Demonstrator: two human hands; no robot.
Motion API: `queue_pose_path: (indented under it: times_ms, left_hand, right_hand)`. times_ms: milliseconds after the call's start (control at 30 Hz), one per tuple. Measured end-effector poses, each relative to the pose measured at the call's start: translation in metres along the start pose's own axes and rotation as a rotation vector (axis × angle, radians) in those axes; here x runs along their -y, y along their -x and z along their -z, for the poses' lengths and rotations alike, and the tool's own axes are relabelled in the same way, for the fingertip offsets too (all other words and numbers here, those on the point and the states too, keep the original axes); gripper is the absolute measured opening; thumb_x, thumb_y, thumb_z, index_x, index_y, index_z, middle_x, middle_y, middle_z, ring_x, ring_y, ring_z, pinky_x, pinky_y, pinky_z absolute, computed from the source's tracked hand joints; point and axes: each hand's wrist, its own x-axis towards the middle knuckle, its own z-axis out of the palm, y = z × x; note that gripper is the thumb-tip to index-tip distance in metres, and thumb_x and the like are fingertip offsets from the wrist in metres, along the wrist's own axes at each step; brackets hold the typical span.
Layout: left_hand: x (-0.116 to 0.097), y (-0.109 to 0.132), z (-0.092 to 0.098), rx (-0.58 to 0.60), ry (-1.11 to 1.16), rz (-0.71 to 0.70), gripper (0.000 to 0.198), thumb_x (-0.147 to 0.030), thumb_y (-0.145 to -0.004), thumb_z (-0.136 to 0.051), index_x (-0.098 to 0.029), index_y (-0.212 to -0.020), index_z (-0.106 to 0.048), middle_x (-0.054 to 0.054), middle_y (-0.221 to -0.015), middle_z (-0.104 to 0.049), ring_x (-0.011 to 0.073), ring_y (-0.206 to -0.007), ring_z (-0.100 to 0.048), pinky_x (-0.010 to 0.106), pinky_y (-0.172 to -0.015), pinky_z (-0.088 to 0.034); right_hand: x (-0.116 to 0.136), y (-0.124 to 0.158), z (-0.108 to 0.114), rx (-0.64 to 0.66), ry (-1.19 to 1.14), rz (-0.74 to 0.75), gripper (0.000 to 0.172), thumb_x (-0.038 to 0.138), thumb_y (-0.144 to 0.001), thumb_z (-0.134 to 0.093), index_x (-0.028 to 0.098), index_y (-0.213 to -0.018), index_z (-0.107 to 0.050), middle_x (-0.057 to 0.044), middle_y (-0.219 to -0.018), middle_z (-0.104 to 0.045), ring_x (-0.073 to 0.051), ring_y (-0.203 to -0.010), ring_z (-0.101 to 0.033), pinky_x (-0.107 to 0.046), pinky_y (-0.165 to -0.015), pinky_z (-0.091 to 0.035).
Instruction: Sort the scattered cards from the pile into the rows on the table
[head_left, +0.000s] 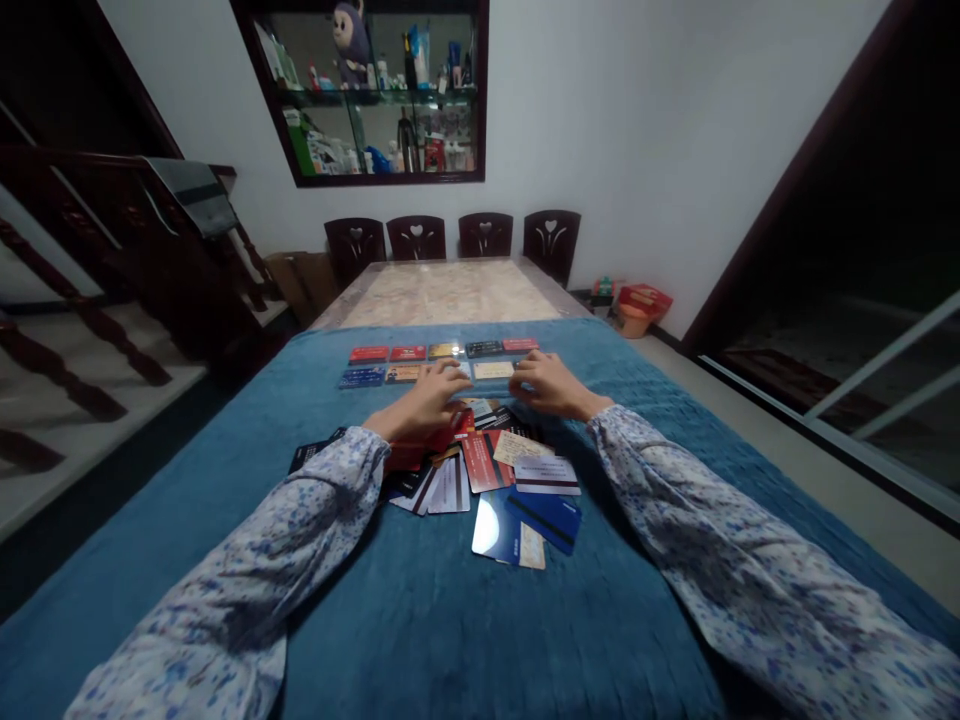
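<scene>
Two rows of bank-type cards lie on a blue cloth. My left hand (433, 398) is over the near row with fingers loosely bent and apart, beside a pale card (462, 370) that it partly covers. At the right end of that row, the fingertips of my right hand (553, 385) are at the edge of a cream card (493, 370); its fingers are curved, with no card seen in them. Between my forearms spreads a loose pile of overlapping cards, among them a red card (484, 462), a white striped card (547, 474) and a blue card (551, 518).
The blue cloth (390, 620) covers the near part of a long marble-patterned table (450, 290). Dark cards (306, 455) lie left of the pile, partly behind my left sleeve. Several dark chairs (417, 238) stand at the far end, below a wall cabinet (390, 182).
</scene>
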Motion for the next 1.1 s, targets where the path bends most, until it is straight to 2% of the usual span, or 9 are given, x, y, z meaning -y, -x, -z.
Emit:
queue_pose_path:
  times_ms: [267, 467, 667, 833, 1100]
  left_hand:
    - [-0.043, -0.006, -0.024, -0.035, 0.081, -0.14, 0.031, -0.021, -0.09, -0.059, -0.022, -0.119, -0.068, 0.011, -0.127, -0.066, 0.0351, -0.137, -0.038, 0.055, -0.104, -0.034]
    - [-0.065, -0.001, -0.037, -0.079, 0.084, -0.207, 0.023, -0.03, -0.098, -0.054, -0.022, -0.113, -0.069, 0.009, -0.124, -0.068, 0.0331, -0.135, -0.041, 0.054, -0.103, -0.031]
    - [-0.076, 0.008, -0.039, -0.068, 0.083, -0.248, 0.022, -0.029, -0.099, -0.052, -0.022, -0.11, -0.07, 0.009, -0.122, -0.068, 0.031, -0.131, -0.044, 0.052, -0.103, -0.032]
    - [-0.082, 0.017, -0.04, -0.061, 0.083, -0.245, 0.023, -0.028, -0.099, -0.051, -0.024, -0.112, -0.07, 0.009, -0.122, -0.068, 0.0316, -0.133, -0.042, 0.055, -0.106, -0.031]
    - [-0.09, 0.029, -0.041, -0.021, 0.089, -0.241, 0.02, -0.025, -0.092, -0.059, -0.024, -0.109, -0.069, 0.009, -0.125, -0.066, 0.0345, -0.137, -0.04, 0.059, -0.109, -0.03]
  right_hand:
    - [-0.012, 0.044, -0.011, -0.139, -0.04, 0.077, 0.015, 0.024, -0.093, -0.06, 0.021, -0.091, -0.074, -0.009, -0.092, -0.072, -0.025, -0.099, -0.052, -0.035, -0.079, -0.03]
    - [-0.013, 0.07, -0.018, -0.2, -0.078, 0.116, 0.016, 0.025, -0.094, -0.058, 0.021, -0.09, -0.073, -0.008, -0.092, -0.071, -0.024, -0.097, -0.053, -0.037, -0.082, -0.031]
    - [-0.012, 0.088, -0.019, -0.233, -0.1, 0.153, 0.018, 0.026, -0.095, -0.057, 0.021, -0.091, -0.073, -0.008, -0.091, -0.071, -0.023, -0.096, -0.054, -0.038, -0.083, -0.032]
    - [-0.007, 0.1, -0.017, -0.227, -0.134, 0.184, 0.017, 0.029, -0.094, -0.058, 0.021, -0.094, -0.073, -0.009, -0.094, -0.071, -0.025, -0.1, -0.054, -0.039, -0.085, -0.034]
    - [0.006, 0.116, -0.011, -0.178, -0.194, 0.187, 0.027, 0.043, -0.094, -0.059, 0.021, -0.103, -0.072, -0.011, -0.101, -0.07, -0.026, -0.103, -0.053, -0.042, -0.089, -0.036]
